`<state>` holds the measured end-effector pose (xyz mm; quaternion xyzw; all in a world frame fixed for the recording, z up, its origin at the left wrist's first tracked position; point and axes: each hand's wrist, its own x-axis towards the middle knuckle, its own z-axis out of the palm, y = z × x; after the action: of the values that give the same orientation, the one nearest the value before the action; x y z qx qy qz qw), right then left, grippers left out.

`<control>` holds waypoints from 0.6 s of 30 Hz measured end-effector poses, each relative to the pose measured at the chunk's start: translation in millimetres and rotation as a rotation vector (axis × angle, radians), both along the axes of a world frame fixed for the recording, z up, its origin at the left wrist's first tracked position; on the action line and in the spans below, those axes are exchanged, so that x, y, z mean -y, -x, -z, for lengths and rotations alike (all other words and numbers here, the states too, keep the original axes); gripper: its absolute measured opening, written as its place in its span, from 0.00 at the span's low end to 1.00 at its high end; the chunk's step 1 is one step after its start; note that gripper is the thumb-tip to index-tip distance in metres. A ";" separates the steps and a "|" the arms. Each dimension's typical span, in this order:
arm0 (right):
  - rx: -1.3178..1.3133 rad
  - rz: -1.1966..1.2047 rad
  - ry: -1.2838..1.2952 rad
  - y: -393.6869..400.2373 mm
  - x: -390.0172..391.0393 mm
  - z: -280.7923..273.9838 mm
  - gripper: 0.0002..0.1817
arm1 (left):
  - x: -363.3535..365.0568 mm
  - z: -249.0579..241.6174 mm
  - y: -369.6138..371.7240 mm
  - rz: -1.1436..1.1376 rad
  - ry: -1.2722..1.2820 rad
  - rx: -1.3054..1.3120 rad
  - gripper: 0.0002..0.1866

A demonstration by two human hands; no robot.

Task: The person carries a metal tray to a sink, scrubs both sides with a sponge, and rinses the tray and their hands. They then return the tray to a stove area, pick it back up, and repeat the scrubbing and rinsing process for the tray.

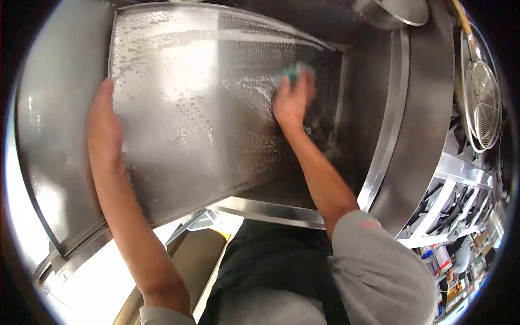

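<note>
A large flat metal sheet [179, 135], wet and streaked with suds, lies tilted in a steel sink [390, 124]. At its left edge my left hand [104, 130] is closed on the rim, some fingers hidden. My right hand [294, 103], smeared by motion, presses a green scouring pad [295, 71] against the sheet's right part. White foam streaks cross the upper part of the sheet, and droplets cover its middle.
A metal pot [392, 12] stands at the upper right. Wire strainers [482, 105] are at the far right, above a stove with black grates [444, 203]. A steel surface [59, 135] lies on the left. Shelves with assorted goods [466, 260] are at the lower right.
</note>
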<state>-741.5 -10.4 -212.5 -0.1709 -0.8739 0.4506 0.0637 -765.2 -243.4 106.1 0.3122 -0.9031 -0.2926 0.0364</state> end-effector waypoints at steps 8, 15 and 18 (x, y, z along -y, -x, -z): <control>0.394 0.050 -0.264 72.0 -106.1 130.4 0.34 | -8.9 -2.8 1.1 0.027 0.090 -0.012 0.30; 0.211 0.075 0.013 -43.1 -2.0 7.6 0.38 | -8.1 -1.6 1.8 0.007 0.016 -0.043 0.30; -0.159 -0.117 0.076 10.9 -8.6 15.6 0.38 | -2.8 2.9 -2.5 0.036 0.033 -0.026 0.30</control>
<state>-752.3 -1.8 -228.1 -0.0856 -0.8569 0.4984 0.0999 -762.7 -240.6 103.2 0.2914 -0.9127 -0.2823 0.0479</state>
